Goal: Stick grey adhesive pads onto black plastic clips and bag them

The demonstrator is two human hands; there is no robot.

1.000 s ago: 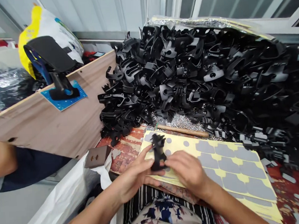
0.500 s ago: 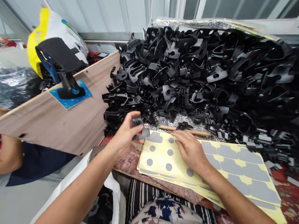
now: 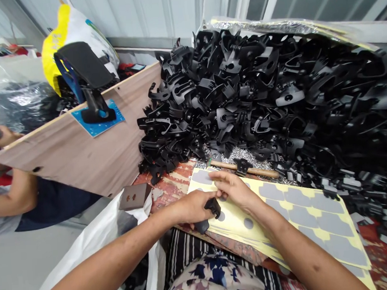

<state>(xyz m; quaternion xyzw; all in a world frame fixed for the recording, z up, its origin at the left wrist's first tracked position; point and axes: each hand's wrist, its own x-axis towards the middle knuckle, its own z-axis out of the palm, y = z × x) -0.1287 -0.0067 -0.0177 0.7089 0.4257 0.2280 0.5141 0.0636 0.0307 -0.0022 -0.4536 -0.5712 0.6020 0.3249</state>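
My left hand (image 3: 196,206) is wrapped round a black plastic clip (image 3: 214,207) over the left end of a yellow sticker sheet (image 3: 233,213). Part of the clip is hidden by my fingers. Close beside it, my right hand (image 3: 234,187) hovers over the same sheet with thumb and fingers drawn together; whatever is between them is too small to make out. Grey round dots and larger grey shaped pads cover the sheet, which lies on a stack of others. Just behind the sheet lies a wooden-handled tool (image 3: 261,172) with a black clip across it.
A large heap of black plastic clips (image 3: 242,88) fills the back and right. Small metal pieces (image 3: 243,154) lie before it. At left stand a wooden board (image 3: 81,157), a brown block (image 3: 135,196) and an open white sack (image 3: 84,245). Another person's arm (image 3: 21,197) shows beyond the board.
My left hand has brought the clip right and nearer to my body, over the sheet. My right hand has shifted slightly left, and the two hands are now close together.
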